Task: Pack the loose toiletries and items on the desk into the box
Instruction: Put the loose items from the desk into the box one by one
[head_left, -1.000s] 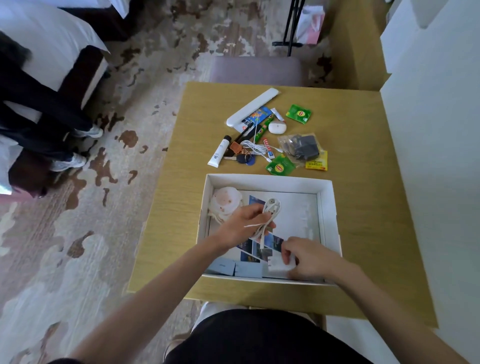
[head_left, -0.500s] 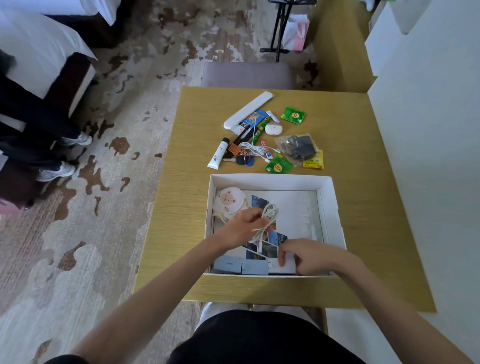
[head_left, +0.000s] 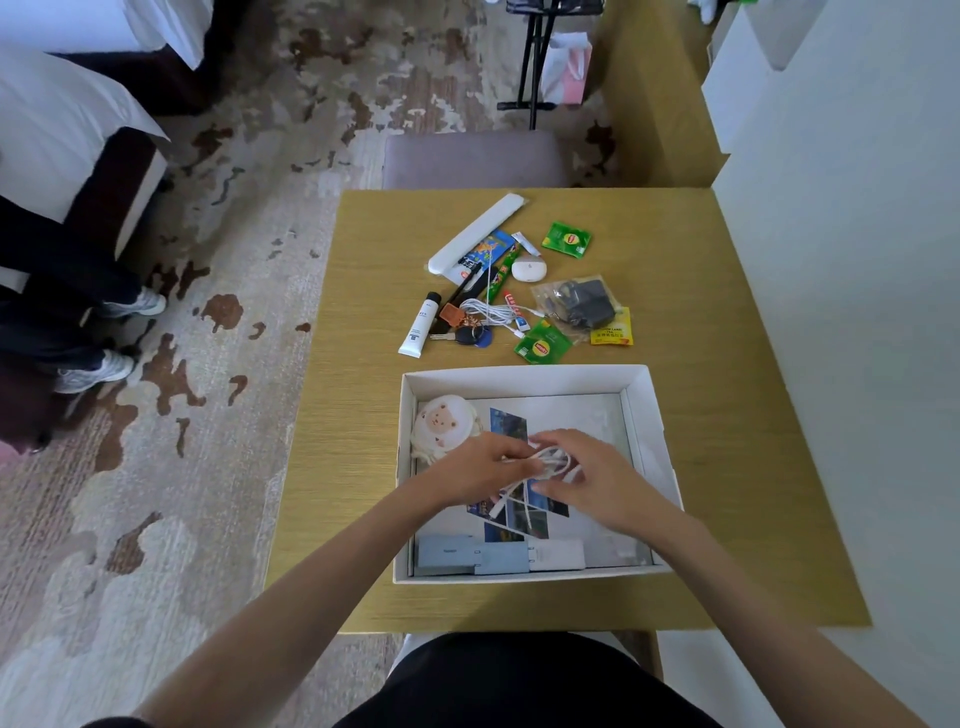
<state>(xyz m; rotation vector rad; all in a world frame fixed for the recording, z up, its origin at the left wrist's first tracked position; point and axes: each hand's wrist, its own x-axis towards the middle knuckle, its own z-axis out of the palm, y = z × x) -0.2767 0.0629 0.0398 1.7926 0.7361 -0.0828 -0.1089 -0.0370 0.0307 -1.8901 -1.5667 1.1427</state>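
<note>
**Head view.** The right hand (head_left: 597, 480) has left the near wall of the box (head_left: 519, 376), where a white adapter (head_left: 557, 555) now lies beside two blue-grey blocks (head_left: 467, 557). It has joined the left hand (head_left: 475, 467) over the middle of the box.

Both hands grip the white cable (head_left: 551, 460). The fingers of each are curled round its loops, and loose ends trail down toward the printed photographs on the box floor. From this, the adapter looks packed and the cable is probably being gathered into a bundle. It is held above the box floor and not yet released.

A sheep-faced pouch (head_left: 441, 423) sits in the far-left corner of the box. The box stands at the middle of the near edge of the bench (head_left: 727, 467).

Most loose items remain toward the far edge:
- a white tube (head_left: 421, 325)
- keys (head_left: 467, 335)
- a second cable (head_left: 493, 312)
- a bagged black charger (head_left: 582, 304)

**Legible writing.** Two green sachets (head_left: 566, 238) carry a red-and-yellow emblem that appears to read "Lipton". The yellow sachet (head_left: 612, 328) reads "Yellow Label Tea". Print on the tube is too small to read.
</note>
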